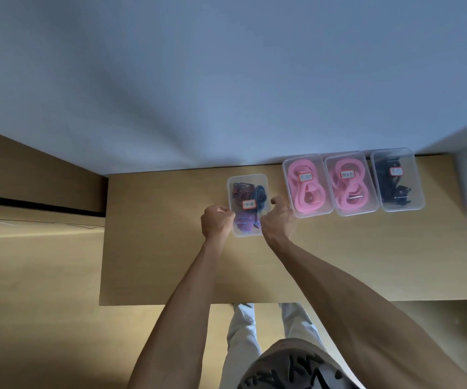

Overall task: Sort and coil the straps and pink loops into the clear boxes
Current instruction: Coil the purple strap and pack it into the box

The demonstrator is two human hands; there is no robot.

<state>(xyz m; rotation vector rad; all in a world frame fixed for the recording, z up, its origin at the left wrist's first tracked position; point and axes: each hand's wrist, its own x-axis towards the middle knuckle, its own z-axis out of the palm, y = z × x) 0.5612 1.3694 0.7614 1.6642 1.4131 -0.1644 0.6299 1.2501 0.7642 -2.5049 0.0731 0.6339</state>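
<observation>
Both bare forearms reach forward over the wooden table [170,262] to a lidded clear box [247,204] packed with purple and dark straps [245,220]. Left hand [216,223], fingers curled into a fist, presses against the box's left side near its front corner. Right hand [278,220] grips the right side, fingers bent, thumb raised beside the lid. A white label [249,204] sits on the lid. Farther right, along the wall, stand three more closed boxes in a row: two holding coiled pink loops [306,186] [350,183], one holding black straps [395,181].
</observation>
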